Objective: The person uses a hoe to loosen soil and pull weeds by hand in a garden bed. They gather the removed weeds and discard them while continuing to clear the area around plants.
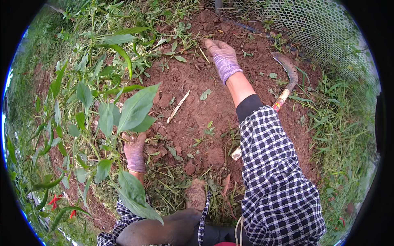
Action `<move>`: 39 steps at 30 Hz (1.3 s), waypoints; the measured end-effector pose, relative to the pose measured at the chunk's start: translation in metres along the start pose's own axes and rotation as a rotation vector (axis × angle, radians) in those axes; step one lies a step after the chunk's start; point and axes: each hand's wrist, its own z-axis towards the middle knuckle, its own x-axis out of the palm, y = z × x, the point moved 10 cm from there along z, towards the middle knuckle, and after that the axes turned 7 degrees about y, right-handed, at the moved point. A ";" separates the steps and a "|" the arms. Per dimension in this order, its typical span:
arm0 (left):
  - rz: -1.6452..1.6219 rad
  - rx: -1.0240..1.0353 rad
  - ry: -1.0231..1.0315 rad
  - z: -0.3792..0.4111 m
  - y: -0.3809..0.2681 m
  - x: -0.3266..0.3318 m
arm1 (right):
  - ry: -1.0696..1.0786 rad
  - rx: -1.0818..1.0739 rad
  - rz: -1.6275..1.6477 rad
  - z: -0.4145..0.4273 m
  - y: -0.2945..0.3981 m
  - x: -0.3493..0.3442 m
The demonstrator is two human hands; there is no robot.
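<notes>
My right hand [223, 58], in a soiled purple knit glove, reaches to the top of the bare reddish soil [197, 107], its fingertips at small weeds [184, 46]. Whether it grips any of them cannot be made out. My left hand [135, 150], gloved alike, is low at the left beside a chili pepper plant [106, 118]; leaves partly cover its fingers, so its hold is unclear. Right of my right forearm lies a sickle [289, 69] with a curved, worn blade, its handle partly behind my sleeve.
White plastic mesh fencing [304, 27] and a dark hose [246, 27] run along the upper right. Green chilies [124, 58] hang at the left, with red ones [54, 201] lower down. Grass [335, 123] borders the soil at right. My shoe [196, 195] stands at the bottom.
</notes>
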 end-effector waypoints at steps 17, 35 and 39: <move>-0.367 -0.052 0.268 -0.049 -0.060 0.057 | 0.243 -0.185 -0.591 -0.127 -0.010 0.093; -0.046 -0.060 0.006 -0.003 0.032 0.009 | -0.379 0.040 -0.157 0.003 -0.058 -0.110; -0.111 -0.106 0.019 -0.010 0.029 0.015 | -0.353 -0.010 0.129 -0.057 -0.005 -0.111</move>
